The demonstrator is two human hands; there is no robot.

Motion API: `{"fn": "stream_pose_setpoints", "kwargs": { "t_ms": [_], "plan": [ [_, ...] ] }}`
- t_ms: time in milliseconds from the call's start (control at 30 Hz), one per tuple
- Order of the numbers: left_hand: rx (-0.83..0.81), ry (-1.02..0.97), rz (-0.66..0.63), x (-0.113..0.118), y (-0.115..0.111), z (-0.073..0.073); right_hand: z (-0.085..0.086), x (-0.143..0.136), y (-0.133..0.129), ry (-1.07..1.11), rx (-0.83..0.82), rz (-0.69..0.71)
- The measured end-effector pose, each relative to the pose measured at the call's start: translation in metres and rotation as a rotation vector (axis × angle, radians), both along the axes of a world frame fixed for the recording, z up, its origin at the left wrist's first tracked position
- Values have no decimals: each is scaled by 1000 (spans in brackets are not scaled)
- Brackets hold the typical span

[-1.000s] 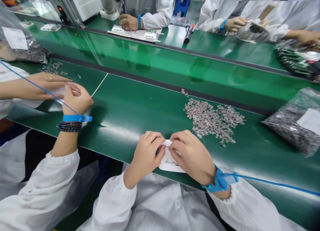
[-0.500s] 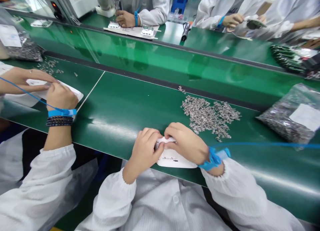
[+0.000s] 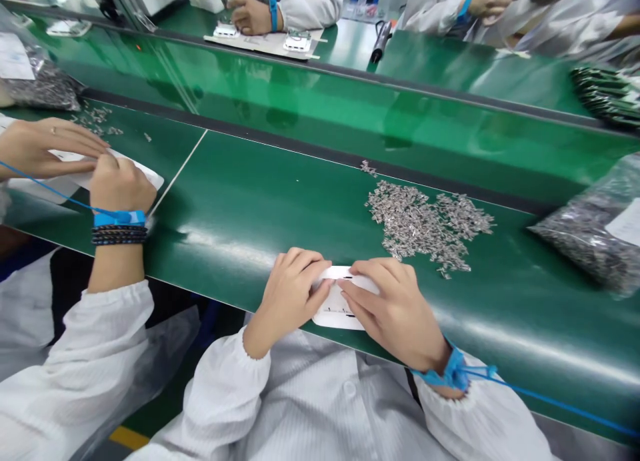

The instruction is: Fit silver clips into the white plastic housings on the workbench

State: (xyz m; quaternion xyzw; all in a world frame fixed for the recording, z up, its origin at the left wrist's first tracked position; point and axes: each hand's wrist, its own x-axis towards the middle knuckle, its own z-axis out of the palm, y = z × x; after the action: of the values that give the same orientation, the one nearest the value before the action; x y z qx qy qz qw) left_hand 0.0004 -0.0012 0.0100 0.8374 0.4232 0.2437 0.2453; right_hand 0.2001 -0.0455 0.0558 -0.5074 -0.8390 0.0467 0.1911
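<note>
A white plastic casing (image 3: 336,320) with small dark slots lies at the front edge of the green bench, partly covered by my hands. My left hand (image 3: 294,289) grips its left end, thumb on the near side and fingers over the far side. My right hand (image 3: 393,308), with a blue wrist strap, holds it from the right, thumb and forefinger pressed on its upper face. Whether a small part sits under the fingertips is hidden. Beyond my right hand lies a heap of small shiny metal pieces (image 3: 425,221).
A clear bag of metal pieces (image 3: 595,231) stands at the right. On the left, a co-worker's hands (image 3: 120,184) handle another white casing (image 3: 145,172). A green glossy barrier (image 3: 300,101) runs behind the bench; other people work beyond it.
My right wrist has swung down and to the right, and its fingers are straighter on the casing, uncovering more of its far edge. My left hand keeps its hold. The view has shifted slightly.
</note>
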Motion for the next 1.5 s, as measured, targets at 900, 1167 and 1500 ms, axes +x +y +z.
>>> {"fn": "stream_pose_setpoints", "kwargs": {
  "t_ms": [900,1167,1500],
  "plan": [
    [25,-48,45,2,-1,-3,-5,0,6,187,-86,11],
    [63,-48,64,4,-3,-3,-8,-1,4,145,-37,24],
    [187,-14,78,7,-8,-5,-15,1,1,241,-4,-9]
  ]
}}
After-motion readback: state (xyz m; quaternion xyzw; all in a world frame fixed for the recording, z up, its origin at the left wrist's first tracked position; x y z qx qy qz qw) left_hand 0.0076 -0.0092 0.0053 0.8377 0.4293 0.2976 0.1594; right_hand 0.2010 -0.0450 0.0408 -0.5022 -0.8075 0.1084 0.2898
